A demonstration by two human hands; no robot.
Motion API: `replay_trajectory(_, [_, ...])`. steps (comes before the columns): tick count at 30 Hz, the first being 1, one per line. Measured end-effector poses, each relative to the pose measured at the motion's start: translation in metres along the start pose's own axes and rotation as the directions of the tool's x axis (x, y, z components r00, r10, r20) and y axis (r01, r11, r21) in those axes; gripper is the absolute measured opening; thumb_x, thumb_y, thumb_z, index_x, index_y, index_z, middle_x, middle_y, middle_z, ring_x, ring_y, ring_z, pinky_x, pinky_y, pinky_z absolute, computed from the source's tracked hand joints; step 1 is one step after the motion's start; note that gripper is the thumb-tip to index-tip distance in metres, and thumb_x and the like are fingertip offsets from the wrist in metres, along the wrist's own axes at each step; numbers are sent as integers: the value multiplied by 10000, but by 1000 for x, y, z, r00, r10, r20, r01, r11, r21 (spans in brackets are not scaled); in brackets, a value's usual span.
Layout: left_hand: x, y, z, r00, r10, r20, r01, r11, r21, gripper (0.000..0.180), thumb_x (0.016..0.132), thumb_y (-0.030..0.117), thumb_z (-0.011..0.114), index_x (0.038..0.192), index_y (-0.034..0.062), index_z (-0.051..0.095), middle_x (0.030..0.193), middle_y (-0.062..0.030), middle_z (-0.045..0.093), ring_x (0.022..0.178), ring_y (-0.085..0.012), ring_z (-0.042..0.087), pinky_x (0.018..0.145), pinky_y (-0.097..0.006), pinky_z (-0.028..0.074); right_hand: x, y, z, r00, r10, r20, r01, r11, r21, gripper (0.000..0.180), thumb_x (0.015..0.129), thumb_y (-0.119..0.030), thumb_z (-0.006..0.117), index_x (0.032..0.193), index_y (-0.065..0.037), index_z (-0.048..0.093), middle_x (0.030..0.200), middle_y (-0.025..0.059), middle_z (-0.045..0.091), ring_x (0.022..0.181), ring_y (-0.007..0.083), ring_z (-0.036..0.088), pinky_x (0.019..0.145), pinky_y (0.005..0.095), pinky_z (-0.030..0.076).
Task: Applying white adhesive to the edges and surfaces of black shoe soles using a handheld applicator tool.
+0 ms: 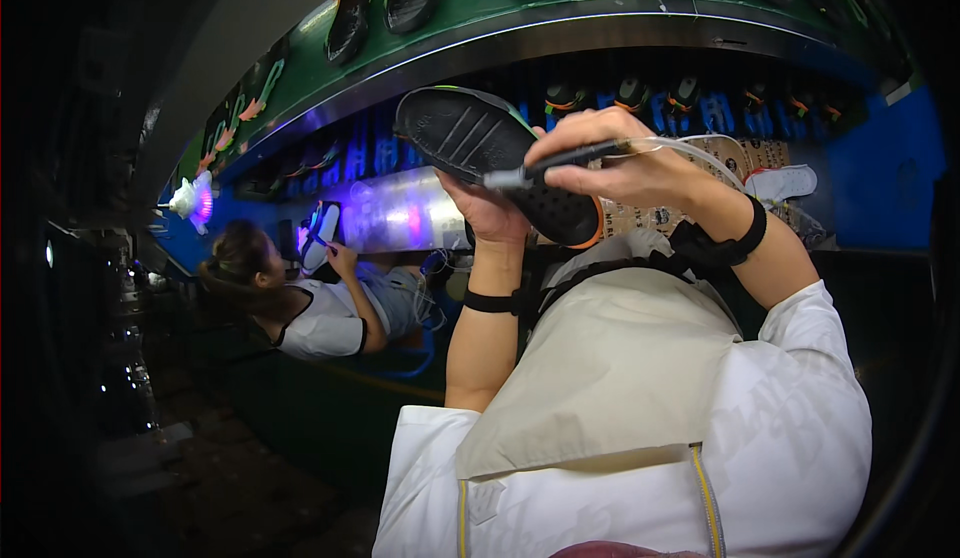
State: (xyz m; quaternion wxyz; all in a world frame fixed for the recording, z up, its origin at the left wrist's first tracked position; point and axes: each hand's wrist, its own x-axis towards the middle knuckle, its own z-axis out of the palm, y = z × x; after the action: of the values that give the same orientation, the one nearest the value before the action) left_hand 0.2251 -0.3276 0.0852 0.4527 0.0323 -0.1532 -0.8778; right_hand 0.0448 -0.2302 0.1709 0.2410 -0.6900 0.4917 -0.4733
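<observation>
My left hand [487, 208] is closed round a black shoe sole [468, 138] from below, tilting it up in front of me. Grooves cross its wide front part, small holes dot its other end, and orange and green show along its edges. In my right hand [625, 153] is a brush [580, 156] with a dark handle, gripped between thumb and fingers. Its pale bristles touch the sole's face near the middle. A clear thin tube [705, 150] runs back from the handle over my right wrist. Part of my left hand's fingers is hidden behind the sole.
Beyond my hands runs a green conveyor belt [462, 10] with several black soles on it, edged by a metal rail [600, 33]. Shoes line a shelf beneath. A white sole [782, 182] lies on cardboard at right. A co-worker [325, 308] sits at left near a purple-lit lamp [193, 201].
</observation>
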Motion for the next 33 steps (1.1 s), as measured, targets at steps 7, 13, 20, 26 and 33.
replay_trajectory(7, [15,17,12,988,-135,75,137,990,-25,1077,879,911,492,1391,-29,605,1252,-241,687,1138,-388,664,1097,-543,505,-9,-10,7,974,-98,202,95,995,24,237,898,-155,831,1131,-123,804,904,70,721,915,261,675,887,419,478])
replay_trajectory(13, [31,31,22,995,-39,96,34,998,49,1042,898,901,463,1386,-8,609,1243,-235,679,1123,-384,668,1089,-548,508,-12,-12,1,945,-238,224,266,959,-101,225,893,-183,851,1102,-109,814,886,54,741,932,246,683,872,378,480])
replay_trajectory(20, [50,46,32,973,-81,216,61,993,99,1112,853,933,494,1381,-39,601,1264,-241,679,1132,-386,665,1095,-557,495,-10,-11,-10,969,-187,159,210,966,-148,271,879,-143,843,1146,-124,801,972,76,729,943,278,666,849,401,493])
replay_trajectory(26, [59,56,43,917,-284,280,246,955,164,1290,765,1013,487,1467,-68,529,1315,-298,664,1153,-435,665,1102,-559,499,-7,-10,-25,986,-51,160,69,992,-109,282,879,-170,849,1156,-138,809,1008,58,746,974,266,682,814,387,521])
replay_trajectory(33, [86,58,56,926,-328,188,122,730,672,1209,874,958,419,1528,-58,481,1357,-316,654,1217,-434,681,1053,-539,568,-5,-10,-25,947,-105,302,118,993,-26,315,876,-139,841,1186,-102,802,1041,91,760,953,298,702,843,406,545])
